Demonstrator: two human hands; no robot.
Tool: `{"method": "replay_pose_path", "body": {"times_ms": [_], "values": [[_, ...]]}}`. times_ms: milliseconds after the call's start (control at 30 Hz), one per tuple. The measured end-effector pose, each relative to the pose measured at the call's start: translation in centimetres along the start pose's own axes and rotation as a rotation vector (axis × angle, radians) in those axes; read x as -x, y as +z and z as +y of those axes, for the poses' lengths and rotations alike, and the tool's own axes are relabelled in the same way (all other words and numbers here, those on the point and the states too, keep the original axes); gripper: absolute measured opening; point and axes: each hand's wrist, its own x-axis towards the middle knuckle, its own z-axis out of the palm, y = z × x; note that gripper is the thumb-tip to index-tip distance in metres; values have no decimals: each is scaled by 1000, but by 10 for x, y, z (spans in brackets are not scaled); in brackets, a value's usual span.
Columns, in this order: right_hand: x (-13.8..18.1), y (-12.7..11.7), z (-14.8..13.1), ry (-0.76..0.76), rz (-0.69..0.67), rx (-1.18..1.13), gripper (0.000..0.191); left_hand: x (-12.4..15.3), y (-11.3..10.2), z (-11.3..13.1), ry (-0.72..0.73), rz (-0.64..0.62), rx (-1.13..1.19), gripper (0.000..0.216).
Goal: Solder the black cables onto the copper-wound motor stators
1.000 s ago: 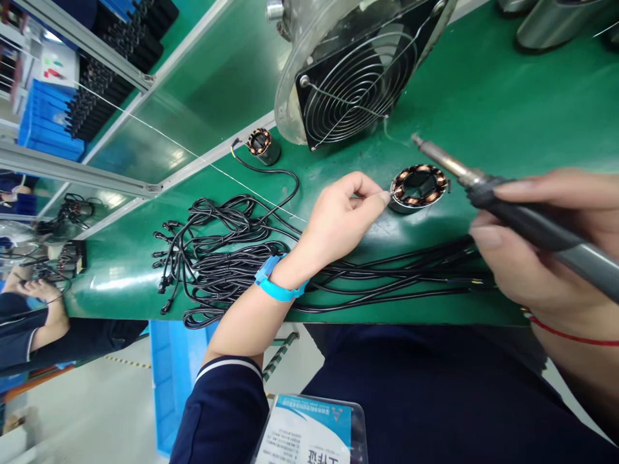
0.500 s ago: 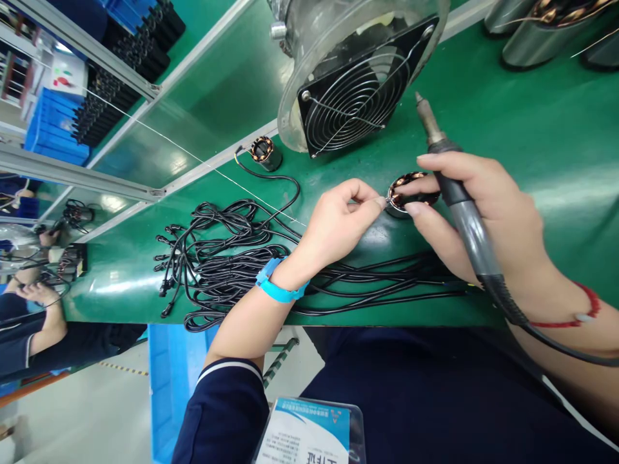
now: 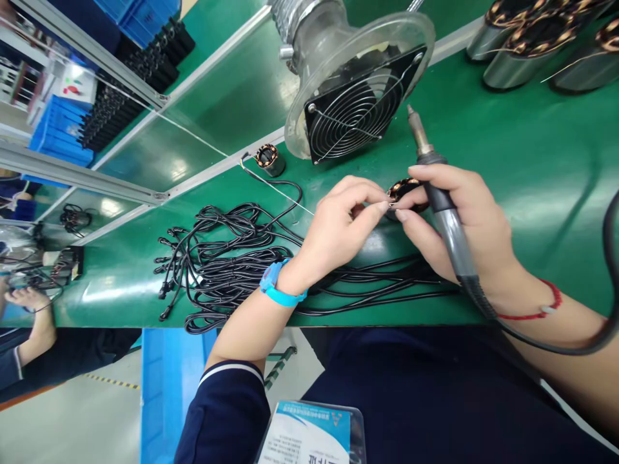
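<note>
My left hand [image 3: 338, 222], with a blue wrist strap, pinches a thin wire lead at the edge of a copper-wound stator [image 3: 403, 190] on the green belt. My right hand [image 3: 459, 219] grips a soldering iron [image 3: 435, 187] with its tip pointing up and away toward the fan. The right thumb and forefinger also touch the stator, which they mostly hide. A bundle of black cables [image 3: 227, 258] lies under my left forearm.
A wire-guarded extraction fan [image 3: 355, 113] in a clear hood stands behind the stator. Another stator [image 3: 268, 158] with a cable sits left of it. More metal stators [image 3: 527, 45] line the top right. Another person's arm [image 3: 29, 322] shows at far left.
My right hand swung in from the right, turning the soldering iron from lying across the stator to pointing upward, and its fingers came onto the stator. My left hand kept its pinch.
</note>
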Motion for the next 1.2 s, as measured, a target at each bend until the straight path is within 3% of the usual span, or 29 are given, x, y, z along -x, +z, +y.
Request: {"method": "replay_pose_path", "body": {"times_ms": [100, 233, 467, 567, 833, 967, 1067, 1200], "values": [[-1, -1, 1, -5, 18, -6, 52, 3, -2, 0, 187, -34, -262, 14], [-2, -4, -1, 4, -19, 32, 46, 5, -4, 1, 206, -127, -455, 16], [-5, -4, 0, 4, -55, 20, 45, 3, -3, 0, 259, -83, -368, 12], [-5, -6, 6, -10, -109, 10, 46, 1, -4, 0, 187, -67, -263, 13], [-10, -33, 21, -147, -291, 149, 45, -3, 1, 0, -189, -52, -41, 13], [-16, -26, 22, -113, -249, 153, 36, -4, 2, -4, -247, -46, 36, 12], [-19, -15, 20, -59, -185, 182, 37, -5, 3, -6, -265, -29, 60, 11], [-16, -14, 19, -103, -177, 260, 41, -5, 4, -7, -253, -14, 74, 11]]}}
